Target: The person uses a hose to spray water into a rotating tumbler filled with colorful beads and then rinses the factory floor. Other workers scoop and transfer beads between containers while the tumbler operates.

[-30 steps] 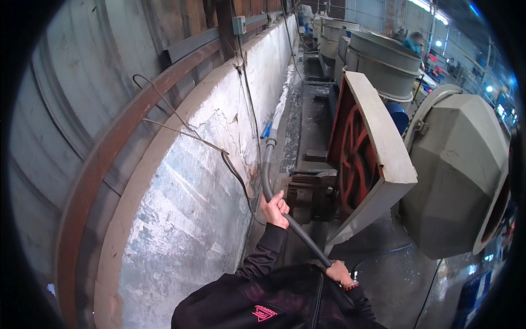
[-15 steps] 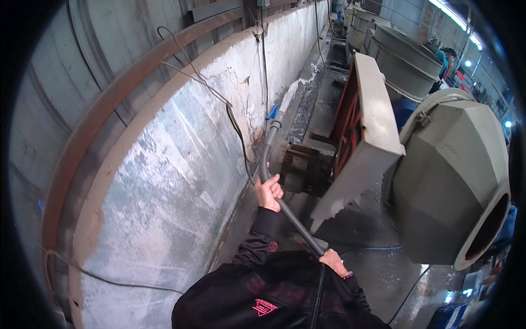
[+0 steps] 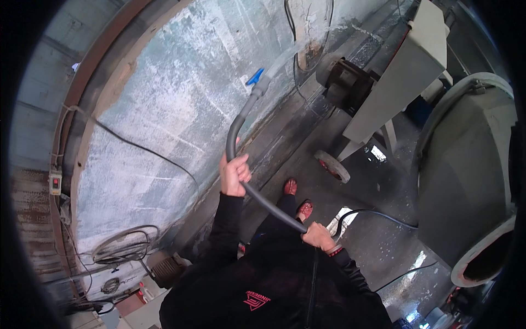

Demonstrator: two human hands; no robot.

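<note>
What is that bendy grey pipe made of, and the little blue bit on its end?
The hose looks like dark, matte rubber or soft plastic: it curves between the left hand and right hand. The blue handle looks like plastic, perhaps painted metal.

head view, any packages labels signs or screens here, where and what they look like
No packages, signs or screens show.
Red logo: printed mark on the person's black top, bottom centre.
Switch box: small pale box with a red button, on the wall at far left.

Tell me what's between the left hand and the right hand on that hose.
In the head view, only a bare dark stretch of hose runs between the left hand and the right hand, passing above the red shoes.
</note>
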